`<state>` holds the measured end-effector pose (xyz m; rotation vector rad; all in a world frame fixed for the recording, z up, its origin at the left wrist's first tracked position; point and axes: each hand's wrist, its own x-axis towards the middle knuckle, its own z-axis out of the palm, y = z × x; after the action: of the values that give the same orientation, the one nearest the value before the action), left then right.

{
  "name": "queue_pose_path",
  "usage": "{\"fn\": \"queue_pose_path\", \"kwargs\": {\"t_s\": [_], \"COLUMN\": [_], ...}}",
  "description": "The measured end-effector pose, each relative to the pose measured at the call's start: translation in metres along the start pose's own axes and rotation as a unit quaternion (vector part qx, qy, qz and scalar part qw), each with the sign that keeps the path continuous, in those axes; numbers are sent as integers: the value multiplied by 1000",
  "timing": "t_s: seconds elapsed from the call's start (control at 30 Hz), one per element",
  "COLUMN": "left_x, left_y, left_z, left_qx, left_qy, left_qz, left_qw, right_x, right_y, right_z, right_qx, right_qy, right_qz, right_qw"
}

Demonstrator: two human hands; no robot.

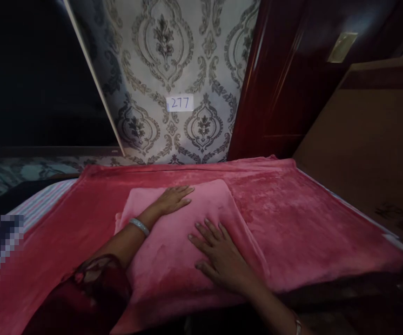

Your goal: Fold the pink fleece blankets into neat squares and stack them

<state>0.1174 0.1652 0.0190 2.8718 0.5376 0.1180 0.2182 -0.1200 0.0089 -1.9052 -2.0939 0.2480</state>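
A pink plush blanket (173, 232), folded into a thick rectangle, lies in front of me on a darker pink-red plush cover (302, 228). My left hand (175, 199) rests flat on the far part of the folded blanket, fingers stretched toward the right. Nearer to me and to the right, my right hand (217, 253) lies palm down on the same blanket with its fingers spread. Neither hand grips the cloth. A light bangle circles my left wrist, and a thin bracelet shows at the right one.
Behind the cover stands a patterned wall with a paper label reading 277 (179, 103). A large dark screen (41, 79) is at the left, over a striped cloth (48, 200). To the right are a dark red door panel (274, 79) and a brown cardboard box (369, 139).
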Motion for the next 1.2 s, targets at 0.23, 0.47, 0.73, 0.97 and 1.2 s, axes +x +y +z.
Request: {"fn": "queue_pose_path", "kwargs": {"t_s": [0.23,0.47,0.73,0.97,1.2], "left_x": [-2,-5,-31,-80,-79], "left_y": [-1,5,10,-41,-60], "left_z": [5,4,-28,-31,-6], "left_qx": [-17,26,58,74,50], "left_qy": [14,8,-9,-5,14], "left_qz": [-4,1,-26,-113,-114], "left_qw": [1000,1000,998,991,992], "right_x": [-3,-1,9,47,45], "right_y": [6,4,-2,-50,-49], "right_z": [8,8,-6,-8,10], "right_qx": [-26,-31,-23,22,37], "right_qy": [35,21,-19,-46,-92], "right_qz": [-25,-15,-16,-129,-124], "right_qw": [999,999,999,990,987]}}
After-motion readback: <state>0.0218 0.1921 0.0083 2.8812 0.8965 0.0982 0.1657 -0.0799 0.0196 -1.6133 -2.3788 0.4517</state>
